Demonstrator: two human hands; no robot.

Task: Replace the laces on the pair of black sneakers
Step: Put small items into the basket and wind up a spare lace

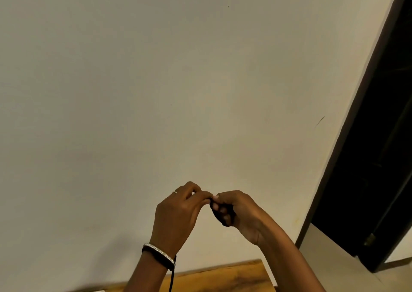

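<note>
black lace (223, 213) is seen in the head view, bunched into a small dark bundle and gripped inside the curled fingers of the right hand (244, 213), which is raised before a pale wall (156, 91). the near end of the bundle is pinched between thumb and fingertips of the left hand (176, 216), so that both hands are touching. a thin black strand (171, 278) is seen hanging past the left wrist, over a wooden table (223, 278) at the bottom edge; whether it is joined to the bundle cannot be told. a ring (175, 192) and a silver bangle (159, 252) are worn on the left. a dark door frame (367, 158) is seen at the right.
</note>
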